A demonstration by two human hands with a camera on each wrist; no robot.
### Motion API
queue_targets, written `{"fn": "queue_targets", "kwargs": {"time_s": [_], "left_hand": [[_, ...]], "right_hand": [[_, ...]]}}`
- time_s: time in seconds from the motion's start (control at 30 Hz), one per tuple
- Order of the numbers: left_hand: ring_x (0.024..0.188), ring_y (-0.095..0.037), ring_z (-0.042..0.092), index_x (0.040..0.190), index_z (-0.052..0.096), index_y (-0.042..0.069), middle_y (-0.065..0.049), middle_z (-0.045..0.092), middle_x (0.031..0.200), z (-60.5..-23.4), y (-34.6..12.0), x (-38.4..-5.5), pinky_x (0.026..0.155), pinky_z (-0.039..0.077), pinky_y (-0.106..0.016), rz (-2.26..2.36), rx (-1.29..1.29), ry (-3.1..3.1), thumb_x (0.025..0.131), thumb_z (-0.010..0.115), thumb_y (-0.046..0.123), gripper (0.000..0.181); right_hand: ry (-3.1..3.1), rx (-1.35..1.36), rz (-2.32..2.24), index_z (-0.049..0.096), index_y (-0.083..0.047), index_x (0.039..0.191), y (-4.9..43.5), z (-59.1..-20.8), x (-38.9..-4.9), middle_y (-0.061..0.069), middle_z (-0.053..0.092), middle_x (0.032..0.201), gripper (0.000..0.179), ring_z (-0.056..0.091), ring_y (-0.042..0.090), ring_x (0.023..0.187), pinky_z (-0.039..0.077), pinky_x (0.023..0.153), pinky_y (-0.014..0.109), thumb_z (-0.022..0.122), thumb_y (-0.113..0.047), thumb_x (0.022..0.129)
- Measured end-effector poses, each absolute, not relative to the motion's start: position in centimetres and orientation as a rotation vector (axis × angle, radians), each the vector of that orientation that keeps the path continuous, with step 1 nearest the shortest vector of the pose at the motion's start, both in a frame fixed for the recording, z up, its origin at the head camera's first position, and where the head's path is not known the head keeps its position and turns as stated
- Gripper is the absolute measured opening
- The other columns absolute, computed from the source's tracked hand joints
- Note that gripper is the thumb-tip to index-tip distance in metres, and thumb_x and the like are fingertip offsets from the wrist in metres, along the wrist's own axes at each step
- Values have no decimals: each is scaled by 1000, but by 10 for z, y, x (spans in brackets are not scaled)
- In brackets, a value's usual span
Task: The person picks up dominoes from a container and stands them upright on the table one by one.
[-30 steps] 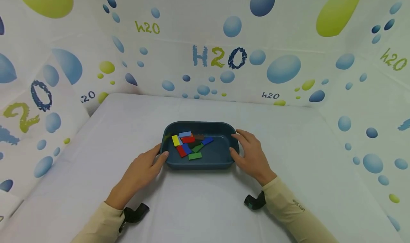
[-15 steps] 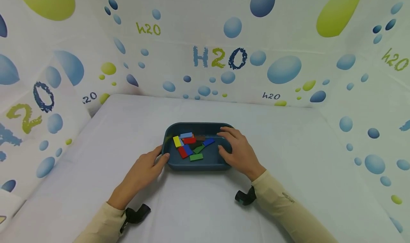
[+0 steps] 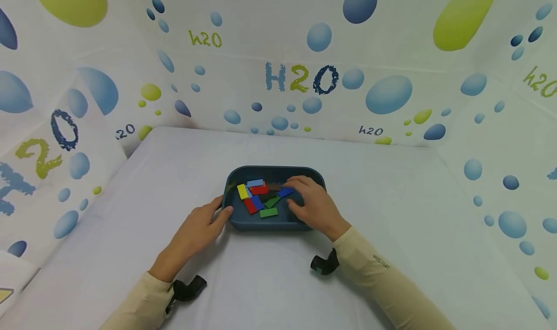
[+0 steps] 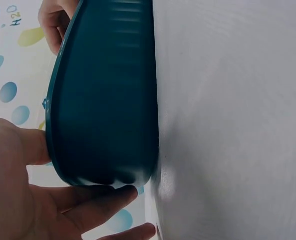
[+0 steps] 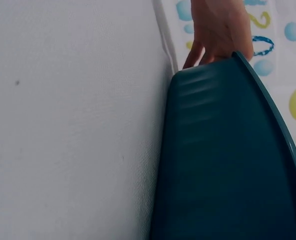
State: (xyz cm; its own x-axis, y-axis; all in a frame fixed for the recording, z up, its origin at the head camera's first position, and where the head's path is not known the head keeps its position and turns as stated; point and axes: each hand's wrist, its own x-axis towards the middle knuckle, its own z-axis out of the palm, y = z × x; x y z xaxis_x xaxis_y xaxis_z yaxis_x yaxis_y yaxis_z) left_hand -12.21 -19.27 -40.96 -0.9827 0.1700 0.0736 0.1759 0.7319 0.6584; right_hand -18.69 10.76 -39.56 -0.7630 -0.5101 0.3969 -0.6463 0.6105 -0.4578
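A dark teal tray stands in front of me on the white tabletop. Inside, mostly on its left side, lie several flat rectangular blocks: a yellow one, a light blue one, reds such as this block, greens such as this block, blues and a brown one. My left hand holds the tray's left end, thumb at the rim and fingers along the outer wall. Above the tray's right half, my right hand has thumb and fingers parted beside a blue block. Its fingertips are hidden in the right wrist view.
White cloth covers the table and reaches back to printed wall panels with blue and green drops. Panels also stand at left and right. A black wrist camera is worn on each sleeve.
My right hand has left the tray's right rim and moved leftward over its inside, close to the blue block. The left hand keeps its hold. The head view has shifted slightly.
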Motion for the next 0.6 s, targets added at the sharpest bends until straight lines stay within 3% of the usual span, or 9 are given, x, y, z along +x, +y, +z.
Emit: {"fn": "queue_targets", "kwargs": {"time_s": [0.6], "left_hand": [[135, -45, 51, 155, 41, -3, -27, 54, 146, -412, -192, -123, 106, 41, -63, -1105, -276, -2860, 110, 52, 37, 62]], "right_hand": [[-2815, 951, 957, 71, -7, 127, 87, -392, -189, 4, 67, 129, 36, 67, 23, 104, 56, 82, 39, 79, -5, 92]]}}
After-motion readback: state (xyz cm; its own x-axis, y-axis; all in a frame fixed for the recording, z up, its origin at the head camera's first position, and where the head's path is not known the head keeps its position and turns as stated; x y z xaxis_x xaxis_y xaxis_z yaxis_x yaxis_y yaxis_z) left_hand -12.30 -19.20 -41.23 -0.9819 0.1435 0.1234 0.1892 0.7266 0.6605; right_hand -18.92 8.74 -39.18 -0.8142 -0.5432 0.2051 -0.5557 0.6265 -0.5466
